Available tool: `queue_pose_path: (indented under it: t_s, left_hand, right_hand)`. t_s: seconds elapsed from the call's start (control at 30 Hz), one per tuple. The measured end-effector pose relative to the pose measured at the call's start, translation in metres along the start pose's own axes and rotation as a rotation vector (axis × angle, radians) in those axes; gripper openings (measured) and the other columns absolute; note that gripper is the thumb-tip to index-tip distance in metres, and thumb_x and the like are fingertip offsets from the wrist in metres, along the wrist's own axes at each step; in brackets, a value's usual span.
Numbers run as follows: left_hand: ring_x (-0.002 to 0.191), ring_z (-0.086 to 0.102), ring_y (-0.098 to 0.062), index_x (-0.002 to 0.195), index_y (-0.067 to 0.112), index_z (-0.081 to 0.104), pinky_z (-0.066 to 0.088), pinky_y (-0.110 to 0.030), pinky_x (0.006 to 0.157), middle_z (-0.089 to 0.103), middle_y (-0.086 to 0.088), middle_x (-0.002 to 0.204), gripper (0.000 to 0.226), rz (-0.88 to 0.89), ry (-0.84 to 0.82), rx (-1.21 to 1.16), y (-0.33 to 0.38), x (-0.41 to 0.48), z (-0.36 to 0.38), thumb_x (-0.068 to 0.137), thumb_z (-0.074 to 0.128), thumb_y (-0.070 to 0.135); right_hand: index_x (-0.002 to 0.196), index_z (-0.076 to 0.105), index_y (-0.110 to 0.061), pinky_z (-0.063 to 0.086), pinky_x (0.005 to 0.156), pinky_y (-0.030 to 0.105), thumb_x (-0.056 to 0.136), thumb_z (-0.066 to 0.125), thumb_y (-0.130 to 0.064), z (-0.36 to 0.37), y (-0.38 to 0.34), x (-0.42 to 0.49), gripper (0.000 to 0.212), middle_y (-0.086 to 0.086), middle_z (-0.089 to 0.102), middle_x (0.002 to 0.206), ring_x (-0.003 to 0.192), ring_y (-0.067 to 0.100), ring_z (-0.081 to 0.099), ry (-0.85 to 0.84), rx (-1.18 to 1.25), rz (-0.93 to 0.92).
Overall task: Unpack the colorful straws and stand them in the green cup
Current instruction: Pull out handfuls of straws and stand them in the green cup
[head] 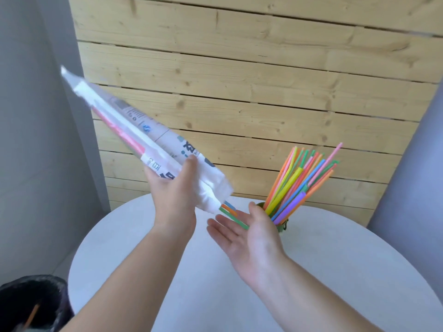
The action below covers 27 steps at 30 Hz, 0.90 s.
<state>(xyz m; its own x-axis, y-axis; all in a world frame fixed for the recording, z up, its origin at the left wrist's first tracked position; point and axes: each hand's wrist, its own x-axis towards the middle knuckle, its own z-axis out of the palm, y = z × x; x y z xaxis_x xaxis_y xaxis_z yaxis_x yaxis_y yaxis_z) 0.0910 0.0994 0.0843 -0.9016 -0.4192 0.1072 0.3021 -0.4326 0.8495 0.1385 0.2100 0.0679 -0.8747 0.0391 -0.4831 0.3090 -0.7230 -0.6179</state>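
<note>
Left hand (172, 195) grips white printed packet (143, 130), bright straws (231, 213) protruding.

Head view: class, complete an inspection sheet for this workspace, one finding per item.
Surface: round white table.
Job's things: straw packet tilted mouth-down, loose straws poking out of it; green cup holds a fanned straw bunch.
Clutter: black bin at lower left, beside the table.
Grips: left hand grips the straw packet; right hand open, palm up under the packet's mouth.
Cables: nothing seen.
Surroundings: wooden plank wall behind; grey walls at both sides.
</note>
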Motion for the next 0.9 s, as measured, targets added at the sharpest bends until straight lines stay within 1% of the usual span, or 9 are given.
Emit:
queue_pose_path:
  t_s: [0.13, 0.27, 0.37, 0.43, 0.5, 0.57, 0.63, 0.77, 0.9]
  left_hand:
    - [0.110, 0.073, -0.016, 0.133, 0.026, 0.049, 0.060, -0.036, 0.094, 0.070, -0.007, 0.126, 0.053, 0.101, -0.123, 0.157, -0.003, -0.016, 0.008, 0.088, 0.077, 0.020]
    - [0.105, 0.073, -0.009, 0.130, 0.030, 0.049, 0.060, -0.024, 0.082, 0.068, -0.003, 0.124, 0.051, 0.152, -0.182, 0.193, -0.007, -0.021, 0.012, 0.090, 0.077, 0.015]
    - [0.106, 0.073, -0.011, 0.128, 0.031, 0.048, 0.060, -0.025, 0.082, 0.068, -0.004, 0.124, 0.050, 0.153, -0.191, 0.199, -0.009, -0.023, 0.015, 0.090, 0.077, 0.014]
    - [0.104, 0.074, -0.010, 0.128, 0.030, 0.048, 0.059, -0.023, 0.080, 0.069, -0.002, 0.122, 0.049, 0.154, -0.185, 0.205, -0.011, -0.022, 0.015, 0.091, 0.077, 0.015]
    - [0.100, 0.073, -0.008, 0.127, 0.029, 0.048, 0.058, -0.023, 0.079, 0.069, -0.001, 0.119, 0.047, 0.156, -0.169, 0.209, -0.011, -0.020, 0.014, 0.092, 0.076, 0.016]
    - [0.102, 0.073, -0.010, 0.127, 0.028, 0.048, 0.058, -0.027, 0.081, 0.068, -0.002, 0.119, 0.045, 0.157, -0.155, 0.202, -0.011, -0.018, 0.014, 0.092, 0.075, 0.016]
    - [0.103, 0.073, -0.012, 0.125, 0.028, 0.048, 0.059, -0.029, 0.082, 0.068, -0.003, 0.119, 0.044, 0.176, -0.163, 0.209, -0.011, -0.019, 0.013, 0.092, 0.075, 0.015]
    - [0.097, 0.071, 0.000, 0.124, 0.030, 0.047, 0.055, -0.016, 0.076, 0.067, 0.005, 0.115, 0.047, 0.230, -0.216, 0.208, -0.009, -0.024, 0.015, 0.092, 0.074, 0.009]
    - [0.111, 0.071, -0.011, 0.132, 0.033, 0.045, 0.061, -0.033, 0.087, 0.066, 0.000, 0.127, 0.057, 0.180, -0.233, 0.205, -0.012, -0.023, 0.014, 0.090, 0.080, 0.017]
  right_hand:
    - [0.113, 0.055, 0.007, 0.056, 0.092, 0.054, 0.106, 0.041, -0.032, 0.001, 0.003, 0.008, 0.042, 0.034, 0.069, 0.108, 0.096, 0.045, 0.071, -0.035, 0.169, 0.042]
    - [0.114, 0.067, 0.006, 0.061, 0.084, 0.051, 0.104, 0.035, -0.019, -0.002, 0.004, 0.013, 0.042, 0.027, 0.075, 0.102, 0.088, 0.041, 0.076, -0.050, 0.152, 0.023]
    - [0.098, 0.074, 0.002, 0.063, 0.068, 0.042, 0.101, 0.036, -0.010, -0.001, 0.000, 0.011, 0.040, 0.022, 0.078, 0.092, 0.072, 0.034, 0.077, -0.117, 0.106, 0.001]
    - [0.096, 0.076, -0.001, 0.063, 0.066, 0.040, 0.100, 0.041, -0.012, -0.002, 0.001, 0.012, 0.036, 0.019, 0.078, 0.089, 0.070, 0.032, 0.076, -0.142, 0.053, 0.004]
    - [0.091, 0.074, -0.001, 0.061, 0.061, 0.035, 0.098, 0.044, -0.015, -0.005, 0.003, 0.018, 0.033, 0.015, 0.074, 0.076, 0.059, 0.027, 0.071, -0.105, -0.009, 0.030]
    - [0.087, 0.069, -0.002, 0.053, 0.047, 0.025, 0.096, 0.044, -0.016, -0.008, 0.004, 0.023, 0.030, 0.013, 0.067, 0.065, 0.046, 0.020, 0.060, -0.044, -0.053, 0.058]
    - [0.085, 0.068, -0.005, 0.043, 0.040, 0.019, 0.094, 0.044, -0.018, -0.010, 0.004, 0.026, 0.029, 0.010, 0.063, 0.065, 0.042, 0.015, 0.051, -0.024, -0.063, 0.090]
    - [0.092, 0.066, -0.011, 0.033, 0.035, 0.015, 0.093, 0.048, -0.023, -0.012, 0.004, 0.032, 0.021, 0.006, 0.056, 0.069, 0.040, 0.010, 0.043, -0.047, -0.022, 0.118]
    - [0.098, 0.068, -0.010, 0.034, 0.035, 0.015, 0.094, 0.049, -0.023, -0.014, 0.005, 0.033, 0.023, 0.006, 0.057, 0.070, 0.041, 0.008, 0.042, -0.068, -0.005, 0.102]
